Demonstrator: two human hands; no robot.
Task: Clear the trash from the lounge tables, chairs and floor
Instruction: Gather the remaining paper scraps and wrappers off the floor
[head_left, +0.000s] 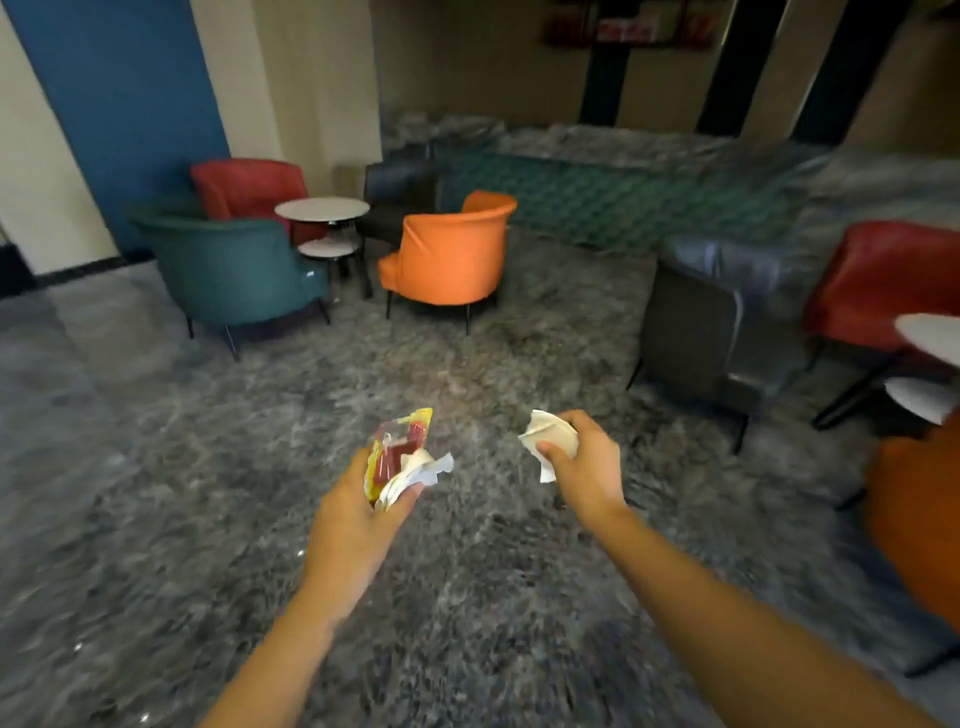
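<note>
My left hand (358, 514) grips a yellow and red snack wrapper (397, 447) together with a crumpled white paper (423, 467), held out over the grey marbled floor (156, 467). To its right, my right hand (587, 462) holds a wad of crumpled white paper (550, 439), fingers curled round it. Both arms reach forward at about waist height. The picture is blurred.
Ahead on the left, round white tables (322, 209) stand among a teal chair (234, 270), a red chair (249, 187), a dark chair (397, 195) and an orange chair (452, 254). A dark armchair (722, 317), a red chair (888, 280) and white tables (930, 332) stand on the right.
</note>
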